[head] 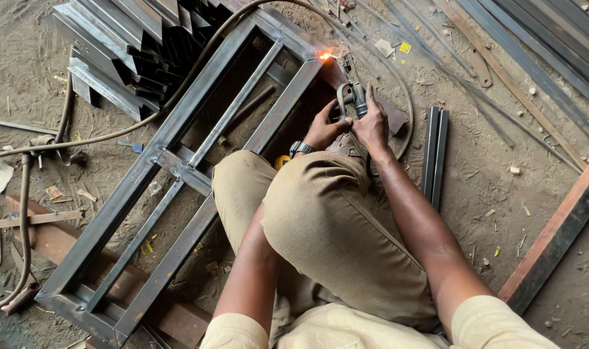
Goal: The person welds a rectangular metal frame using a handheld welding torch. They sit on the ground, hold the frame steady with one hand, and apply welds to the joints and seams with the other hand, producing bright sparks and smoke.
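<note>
- Two hands, left (325, 127) and right (372, 123), clamp one welding holder (350, 87).
- Arc (325, 56) burns at frame's (139, 174) far corner joint.
- Remaining joints' weld status unclear from above.

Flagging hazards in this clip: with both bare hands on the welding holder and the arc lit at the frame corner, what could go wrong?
1. The bright orange arc burns close to the bare left hand and right hand, so sparks could burn them.
2. The grey metal electrode holder sits near the rectangular steel tube frame; a slip might touch hot metal.
3. The long tan cable crossing the frame could snag.
</note>
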